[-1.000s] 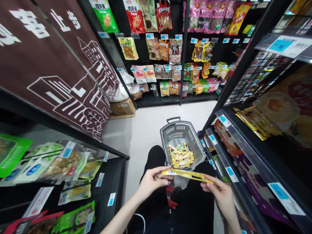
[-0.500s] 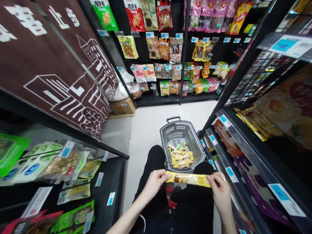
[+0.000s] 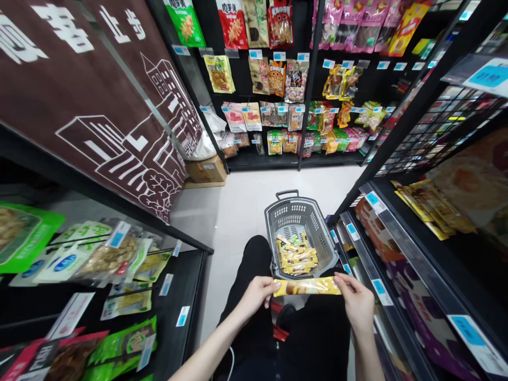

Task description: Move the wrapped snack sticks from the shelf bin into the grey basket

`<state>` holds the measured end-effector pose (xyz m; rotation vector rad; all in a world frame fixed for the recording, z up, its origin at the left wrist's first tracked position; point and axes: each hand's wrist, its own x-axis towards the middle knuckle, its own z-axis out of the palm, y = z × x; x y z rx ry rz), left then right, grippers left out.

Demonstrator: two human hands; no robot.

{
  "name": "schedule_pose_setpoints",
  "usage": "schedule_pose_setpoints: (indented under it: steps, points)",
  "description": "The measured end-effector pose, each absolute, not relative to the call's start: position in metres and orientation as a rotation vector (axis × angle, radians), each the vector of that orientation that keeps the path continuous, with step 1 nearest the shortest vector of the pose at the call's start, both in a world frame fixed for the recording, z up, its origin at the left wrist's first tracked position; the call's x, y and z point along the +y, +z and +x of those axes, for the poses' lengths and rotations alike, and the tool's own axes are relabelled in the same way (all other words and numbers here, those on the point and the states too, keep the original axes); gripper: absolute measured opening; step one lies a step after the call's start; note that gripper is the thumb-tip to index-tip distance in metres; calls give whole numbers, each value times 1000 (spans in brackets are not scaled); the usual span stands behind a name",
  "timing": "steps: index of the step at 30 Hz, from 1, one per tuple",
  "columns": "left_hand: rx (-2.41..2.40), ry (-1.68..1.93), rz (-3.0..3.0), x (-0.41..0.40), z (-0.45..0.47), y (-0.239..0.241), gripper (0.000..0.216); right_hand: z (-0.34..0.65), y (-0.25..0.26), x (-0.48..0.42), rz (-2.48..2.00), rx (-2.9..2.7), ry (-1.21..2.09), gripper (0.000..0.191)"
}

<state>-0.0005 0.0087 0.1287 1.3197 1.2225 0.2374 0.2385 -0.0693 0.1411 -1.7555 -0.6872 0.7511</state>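
A long, narrow yellow snack packet is stretched level between my two hands, above my knees. My left hand pinches its left end between thumb and fingers. At the other end, my right hand grips the corner the same way. Just beyond the packet a grey shopping basket stands on the floor, its handle at the far side. Inside it lies a heap of small yellow packets, with a few greenish ones among them.
To my right, a shelf with price tags holds more yellow packets. Bagged snacks hang on the left rack. A back rack carries many snack bags. A cardboard box sits by a brown printed curtain.
The packet has turned slightly in my hands, its right end now higher and its printed face different. My right hand has risen a little. The whole view has shifted slightly.
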Motion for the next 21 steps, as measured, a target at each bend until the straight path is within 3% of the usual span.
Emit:
schedule_pose_setpoints:
  steps: [10, 17, 21]
  points:
    - [1243, -60, 1702, 16, -25, 115, 20, 253, 89, -40, -1906, -1279, 394, 35]
    - [1214, -165, 1827, 14, -32, 118, 27, 239, 24, 24, -2119, -1318, 497, 20]
    - [1154, -179, 1877, 8, -32, 118, 28, 238, 27, 44, -2245, -1284, 401, 25]
